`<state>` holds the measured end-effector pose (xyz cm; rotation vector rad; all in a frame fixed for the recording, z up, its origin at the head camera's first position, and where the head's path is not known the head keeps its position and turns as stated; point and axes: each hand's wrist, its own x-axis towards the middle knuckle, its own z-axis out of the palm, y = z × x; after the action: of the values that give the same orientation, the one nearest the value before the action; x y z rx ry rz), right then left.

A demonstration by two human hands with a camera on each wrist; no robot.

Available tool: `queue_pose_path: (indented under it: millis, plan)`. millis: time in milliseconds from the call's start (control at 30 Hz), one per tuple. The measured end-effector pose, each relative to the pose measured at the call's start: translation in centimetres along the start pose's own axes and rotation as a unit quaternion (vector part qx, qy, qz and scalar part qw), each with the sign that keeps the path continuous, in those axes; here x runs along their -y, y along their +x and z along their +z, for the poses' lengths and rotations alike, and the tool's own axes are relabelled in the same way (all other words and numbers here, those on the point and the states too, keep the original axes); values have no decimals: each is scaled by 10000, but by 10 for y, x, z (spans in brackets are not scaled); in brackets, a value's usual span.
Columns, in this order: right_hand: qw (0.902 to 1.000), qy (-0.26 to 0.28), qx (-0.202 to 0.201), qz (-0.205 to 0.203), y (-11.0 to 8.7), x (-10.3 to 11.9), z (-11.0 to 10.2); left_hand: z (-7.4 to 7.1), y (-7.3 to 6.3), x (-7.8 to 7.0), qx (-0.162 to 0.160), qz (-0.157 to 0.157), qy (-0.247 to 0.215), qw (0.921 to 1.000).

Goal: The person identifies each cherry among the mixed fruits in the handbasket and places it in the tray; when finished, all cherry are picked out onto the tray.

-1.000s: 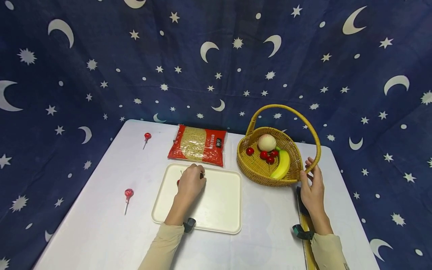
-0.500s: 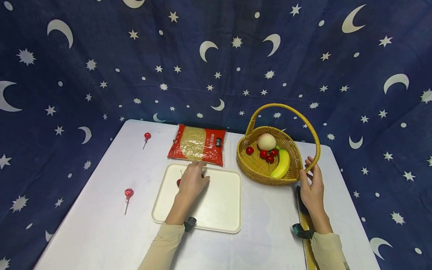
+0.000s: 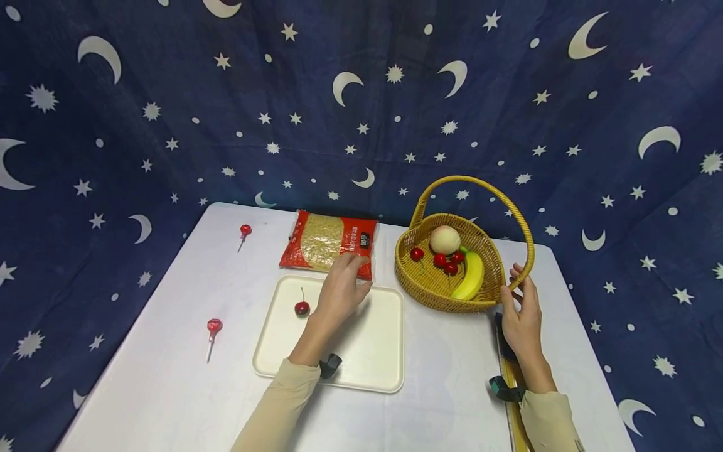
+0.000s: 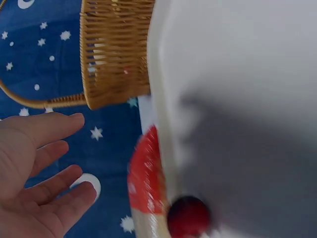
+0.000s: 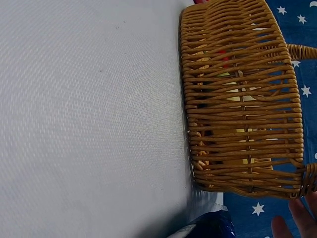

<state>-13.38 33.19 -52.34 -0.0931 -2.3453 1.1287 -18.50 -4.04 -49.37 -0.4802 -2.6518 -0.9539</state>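
Note:
My left hand (image 3: 339, 292) hovers over the upper part of the cream tray (image 3: 375, 351), fingers spread and holding nothing. It overlaps the lower edge of a red-and-yellow food bag (image 3: 322, 240) in the head view. A dark red cherry (image 3: 302, 308) with its stem up lies on the tray, left of this hand. In the left wrist view a cherry (image 4: 188, 218) shows near the tray rim. My right hand (image 3: 522, 317) holds the foot of the handle (image 3: 528, 232) of a wicker basket (image 3: 420, 295), thumb in front and fingers behind. Inside are a banana (image 3: 471, 276), a peach (image 3: 445, 240) and several cherries (image 3: 439, 260).
Two red-wrapped lollipops lie on the left of the white table (image 3: 152, 376), one lollipop (image 3: 214, 333) nearer and another lollipop (image 3: 245, 233) near the back edge. A dark-and-yellow long item (image 3: 508, 351) lies below the right forearm. A starry blue curtain (image 3: 226, 94) stands behind.
My left hand has lifted and moved right and away from the cherry on the tray, toward the food bag, uncovering that cherry. The right hand stays at the basket handle.

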Motion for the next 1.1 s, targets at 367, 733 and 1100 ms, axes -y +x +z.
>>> queue_pose_path:
  millis: [367,733,1100]
  plan:
    - [10000,-6,-18,15,-4,-5,0,14,34,-33,454,247,-400,9979]
    - [10000,-68,-28,-34,-3,-7,-2,41,71,-60,1115,605,-506,9906]
    - [10000,-74,52,25,-2,-2,0,81,103,-73,1628,458,263,9852]
